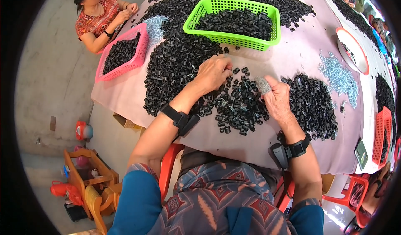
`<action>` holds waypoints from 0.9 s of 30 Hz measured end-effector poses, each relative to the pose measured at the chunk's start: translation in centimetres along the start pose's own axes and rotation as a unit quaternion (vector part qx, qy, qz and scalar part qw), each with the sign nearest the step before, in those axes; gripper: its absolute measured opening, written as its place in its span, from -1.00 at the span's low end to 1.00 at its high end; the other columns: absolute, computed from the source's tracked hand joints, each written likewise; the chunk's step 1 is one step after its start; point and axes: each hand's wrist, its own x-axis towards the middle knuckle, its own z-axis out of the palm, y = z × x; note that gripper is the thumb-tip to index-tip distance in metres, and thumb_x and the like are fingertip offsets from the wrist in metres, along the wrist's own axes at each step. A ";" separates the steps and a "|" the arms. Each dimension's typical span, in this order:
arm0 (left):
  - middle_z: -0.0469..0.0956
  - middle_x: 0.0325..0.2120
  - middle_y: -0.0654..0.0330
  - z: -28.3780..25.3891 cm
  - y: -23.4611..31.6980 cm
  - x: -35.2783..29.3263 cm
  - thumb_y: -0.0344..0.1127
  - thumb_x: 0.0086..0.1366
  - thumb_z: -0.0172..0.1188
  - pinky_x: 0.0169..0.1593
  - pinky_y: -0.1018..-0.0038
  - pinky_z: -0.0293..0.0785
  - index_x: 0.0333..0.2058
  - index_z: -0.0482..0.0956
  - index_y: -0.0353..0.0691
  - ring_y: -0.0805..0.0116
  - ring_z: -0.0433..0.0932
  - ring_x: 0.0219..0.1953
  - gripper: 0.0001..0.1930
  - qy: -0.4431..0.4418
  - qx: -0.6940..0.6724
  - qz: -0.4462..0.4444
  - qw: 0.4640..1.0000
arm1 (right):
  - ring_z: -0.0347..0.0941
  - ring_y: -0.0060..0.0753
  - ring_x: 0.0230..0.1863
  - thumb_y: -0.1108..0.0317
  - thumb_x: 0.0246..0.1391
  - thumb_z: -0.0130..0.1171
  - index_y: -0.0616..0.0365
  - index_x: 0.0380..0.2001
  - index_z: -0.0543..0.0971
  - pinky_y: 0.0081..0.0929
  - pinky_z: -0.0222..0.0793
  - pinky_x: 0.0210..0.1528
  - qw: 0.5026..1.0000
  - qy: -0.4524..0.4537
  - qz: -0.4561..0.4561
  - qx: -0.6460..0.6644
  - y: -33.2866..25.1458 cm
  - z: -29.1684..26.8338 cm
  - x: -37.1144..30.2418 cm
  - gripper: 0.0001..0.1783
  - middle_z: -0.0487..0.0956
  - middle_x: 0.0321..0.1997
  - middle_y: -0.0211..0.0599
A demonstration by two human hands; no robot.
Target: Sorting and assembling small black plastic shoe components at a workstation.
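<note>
Pile of small black parts (240,114) sits on desk (209,140) between hands. Left hand (214,73) bunched at its far-left edge, can't tell if pinching. Right hand (277,98) curled just right of it, grip unclear.

Bright overall, glare at lower right, fisheye-bent edges, black corners

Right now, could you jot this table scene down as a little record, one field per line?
Left hand: curled near small black pieces; whether it grips one is unclear
Right hand: beside the middle heap, grey wrap on one digit
Baskets: green basket and pink basket, both holding black pieces
Silvery bits: heaps near the pink basket and the red-rimmed white bowl
Phone: on the table, right side
Neighbour: a person beside the pink basket
</note>
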 end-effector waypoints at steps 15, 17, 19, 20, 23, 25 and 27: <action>0.51 -0.36 0.41 -0.6 4.2 -3.4 -0.37 0.23 0.27 -0.19 0.63 0.40 -0.26 0.57 -0.25 0.65 0.44 -0.30 -0.86 -0.041 -0.452 -0.040 0.890 | 0.52 -0.27 -0.32 0.33 0.19 -0.03 0.24 -0.19 0.47 -0.37 0.41 -0.18 0.991 -0.074 -0.007 0.113 -2.1 0.1 -0.4 -0.77 0.53 -0.37 -0.12; 0.51 -0.36 0.40 0.3 4.2 -3.6 -0.37 0.23 0.27 -0.19 0.63 0.40 -0.26 0.57 -0.26 0.64 0.45 -0.30 -0.86 -0.029 -0.482 -0.032 0.875 | 0.51 -0.34 -0.35 0.26 0.24 -0.05 0.27 -0.21 0.47 -0.41 0.41 -0.23 0.987 -0.099 -0.011 0.129 -1.9 0.2 -0.4 -0.73 0.55 -0.40 -0.19; 0.51 -0.36 0.38 0.8 4.3 -3.6 -0.39 0.24 0.27 -0.19 0.63 0.40 -0.27 0.59 -0.29 0.64 0.46 -0.30 -0.87 0.007 -0.482 -0.014 0.876 | 0.49 -0.44 -0.38 0.24 0.26 -0.04 0.26 -0.22 0.49 -0.49 0.39 -0.28 0.979 -0.125 0.010 0.162 -1.4 -0.1 -0.3 -0.73 0.55 -0.42 -0.28; 0.51 -0.36 0.38 1.0 4.4 -3.6 -0.39 0.24 0.27 -0.19 0.63 0.40 -0.27 0.59 -0.29 0.64 0.46 -0.30 -0.87 0.007 -0.483 -0.015 0.875 | 0.47 -0.54 -0.40 0.23 0.28 -0.03 0.24 -0.24 0.50 -0.57 0.38 -0.32 0.969 -0.150 0.032 0.195 -1.3 -0.1 -0.2 -0.72 0.56 -0.43 -0.36; 0.51 -0.37 0.37 1.0 4.6 -3.7 -0.40 0.24 0.27 -0.19 0.63 0.41 -0.27 0.60 -0.31 0.63 0.46 -0.31 -0.87 0.019 -0.479 -0.016 0.877 | 0.39 -0.72 -0.49 0.23 0.30 0.00 0.18 -0.26 0.55 -0.73 0.30 -0.45 0.936 -0.123 0.101 0.313 -1.4 0.3 -0.4 -0.75 0.55 -0.45 -0.51; 0.53 -0.32 0.36 0.6 4.8 -3.8 -0.47 0.25 0.23 -0.08 0.63 0.41 -0.24 0.59 -0.32 0.62 0.48 -0.24 -0.89 0.001 -0.447 -0.038 0.894 | 0.37 -0.75 -0.52 0.26 0.29 0.02 0.16 -0.26 0.55 -0.77 0.27 -0.50 0.904 -0.142 0.146 0.377 -0.9 0.0 -0.4 -0.78 0.54 -0.46 -0.52; 0.54 -0.32 0.35 0.8 4.7 -3.8 -0.46 0.26 0.24 -0.09 0.63 0.41 -0.24 0.59 -0.32 0.62 0.47 -0.24 -0.88 0.002 -0.459 -0.037 0.888 | 0.32 -0.77 -0.58 0.31 0.26 0.08 0.15 -0.27 0.56 -0.79 0.19 -0.61 0.851 -0.145 0.207 0.460 -1.1 0.1 -0.3 -0.85 0.52 -0.48 -0.50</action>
